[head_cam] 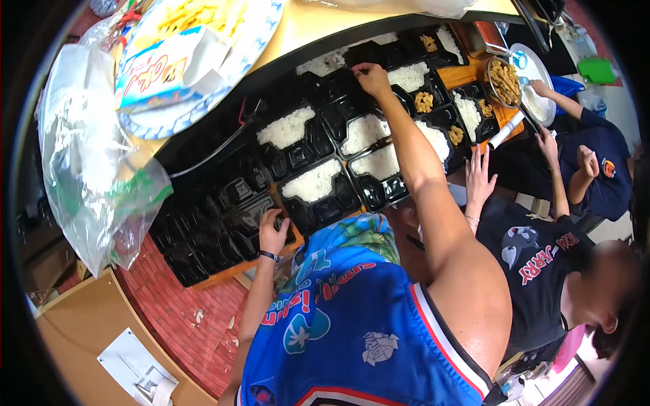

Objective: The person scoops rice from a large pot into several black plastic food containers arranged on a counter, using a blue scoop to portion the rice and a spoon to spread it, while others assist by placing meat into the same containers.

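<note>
My right arm reaches across the table, and my right hand [373, 78] pinches the rim of an empty black compartment tray [335, 91] near the far side. Close to my body, my left hand [274, 231] rests at the edge of the black trays [249, 223] stacked or set close together, its thumb and fingers apart. Between my hands are black trays with white rice in the large compartment, among them a near tray [312, 182] and one behind it [287, 127]. Other trays at right also hold brown fried pieces [424, 102].
A co-worker's hand [480, 175] is beside the trays at right. Another person's hands are near a bowl of fried pieces [502, 83] and a white rice basin [541, 104]. A patterned plate [264, 30] and plastic bag [96, 152] occupy the upper left. A corkboard [76, 325] stands lower left.
</note>
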The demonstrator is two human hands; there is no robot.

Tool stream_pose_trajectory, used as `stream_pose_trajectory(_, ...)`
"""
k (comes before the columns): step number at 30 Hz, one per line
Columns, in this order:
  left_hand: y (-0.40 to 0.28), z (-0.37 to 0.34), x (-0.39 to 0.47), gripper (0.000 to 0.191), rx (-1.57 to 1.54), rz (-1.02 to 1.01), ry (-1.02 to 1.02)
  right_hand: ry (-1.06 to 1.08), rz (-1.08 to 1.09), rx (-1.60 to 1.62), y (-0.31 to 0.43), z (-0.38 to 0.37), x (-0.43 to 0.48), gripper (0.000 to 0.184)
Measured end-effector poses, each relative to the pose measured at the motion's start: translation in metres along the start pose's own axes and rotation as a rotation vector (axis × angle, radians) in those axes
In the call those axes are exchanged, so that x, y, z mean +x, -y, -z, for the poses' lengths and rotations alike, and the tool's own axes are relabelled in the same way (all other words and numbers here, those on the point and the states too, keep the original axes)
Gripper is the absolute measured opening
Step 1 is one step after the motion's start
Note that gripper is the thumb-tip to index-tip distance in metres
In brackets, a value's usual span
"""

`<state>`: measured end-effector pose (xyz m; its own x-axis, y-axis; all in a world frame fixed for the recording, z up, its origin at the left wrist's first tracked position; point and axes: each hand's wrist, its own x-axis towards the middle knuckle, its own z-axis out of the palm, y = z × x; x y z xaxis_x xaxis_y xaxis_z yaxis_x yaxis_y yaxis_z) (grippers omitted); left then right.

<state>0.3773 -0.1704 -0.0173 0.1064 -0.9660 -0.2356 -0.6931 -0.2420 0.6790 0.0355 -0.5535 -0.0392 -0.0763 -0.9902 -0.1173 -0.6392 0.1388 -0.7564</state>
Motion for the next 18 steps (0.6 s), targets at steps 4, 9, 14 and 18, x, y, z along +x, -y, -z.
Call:
stream_pose_trajectory(4,0.056,0.011,-0.040,0.019,-0.292,0.307,-0.120,0.010,0.164,0.047,0.025,0.003,-0.063,0.022)
stream_pose_trajectory(9,0.106,0.021,-0.091,0.041,-0.615,0.995,-0.047,0.309,0.095,0.046,0.027,-0.012,-0.188,0.022)
stream_pose_trajectory(14,0.124,-0.014,-0.113,0.062,-1.089,1.197,-0.089,0.412,0.013,0.107,0.003,-0.046,-0.294,0.021)
stream_pose_trajectory(18,0.154,-0.041,-0.113,0.051,-1.314,1.049,-0.262,0.438,0.107,-0.169,0.022,-0.042,-0.332,0.025)
